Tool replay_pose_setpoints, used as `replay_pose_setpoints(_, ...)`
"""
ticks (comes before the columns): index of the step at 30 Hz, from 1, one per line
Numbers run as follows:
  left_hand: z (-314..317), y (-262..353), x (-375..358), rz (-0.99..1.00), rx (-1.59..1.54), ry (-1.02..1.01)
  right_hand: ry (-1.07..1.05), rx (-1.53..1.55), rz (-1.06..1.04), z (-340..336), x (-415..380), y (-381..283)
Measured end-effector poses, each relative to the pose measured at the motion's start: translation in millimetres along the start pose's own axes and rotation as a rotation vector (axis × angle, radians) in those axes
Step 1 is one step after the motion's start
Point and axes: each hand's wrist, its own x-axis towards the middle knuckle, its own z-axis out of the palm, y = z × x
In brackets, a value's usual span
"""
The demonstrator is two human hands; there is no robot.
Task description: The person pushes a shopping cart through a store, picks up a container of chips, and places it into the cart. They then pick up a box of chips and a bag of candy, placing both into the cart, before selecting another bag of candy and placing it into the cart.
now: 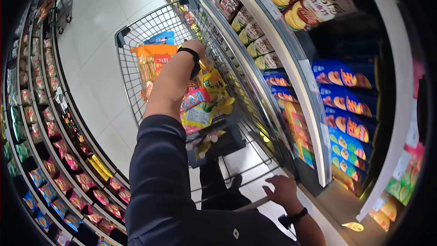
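Observation:
My left hand (pixel 195 47) reaches over the packets in a wire shopping cart (pixel 125 70), a dark band around its wrist. Its fingers are turned away and hidden. Close beside it are an orange packet (pixel 146 66) of long brown snacks, a blue packet (pixel 161 38) and a small gold packet (pixel 207 64). Yellow packets (pixel 216 86) and a red and blue packet (pixel 195 99) lie under and beside my forearm. My right hand (pixel 283 194), with a dark watch on the wrist, is curled on the cart handle (pixel 255 204) at the near end.
Tall shelves (pixel 309 82) with snack boxes (pixel 314 2) and blue packs (pixel 343 98) run close along the cart's right side. To the left, curved-looking shelves (pixel 59 123) hold rows of small packets. Pale floor tiles (pixel 98 32) lie between, with another cart (pixel 63 9) farther off.

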Motion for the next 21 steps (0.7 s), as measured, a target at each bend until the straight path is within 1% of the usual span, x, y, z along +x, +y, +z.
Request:
replay_pose_setpoints(2,33,9,35,-0.052,0.170,0.091,-0.042,0.001,0.015,-3,2,-1)
replay_pose_setpoints(3,40,11,40,-0.046,0.173,0.082,-0.034,0.013,0.017,-2,2,0)
replay_pose_setpoints(5,55,18,45,0.049,0.223,0.076,-0.015,0.024,0.013,-1,3,1)
replay_pose_setpoints(6,64,19,48,0.058,0.221,0.071,-0.020,0.025,0.023,-2,3,2)
replay_pose_setpoints(8,79,16,55,0.037,0.259,-0.015,-0.002,0.033,0.011,-4,6,4)
replay_pose_setpoints(9,80,20,52,0.047,0.294,0.033,0.039,0.044,0.003,-3,6,6)
replay_pose_setpoints(11,101,20,71,0.056,0.322,0.033,0.012,0.047,0.023,-6,7,8)
replay_pose_setpoints(14,94,28,64,0.049,0.336,0.045,0.005,0.050,0.021,-4,9,11)
replay_pose_setpoints(18,91,30,57,0.115,0.418,0.054,0.022,0.072,0.004,-3,8,8)
replay_pose_setpoints(20,96,21,50,0.209,0.389,0.269,0.046,0.071,-0.015,0,7,9)
replay_pose_setpoints(21,98,19,47,0.238,0.401,0.317,0.049,0.073,-0.020,2,5,10)
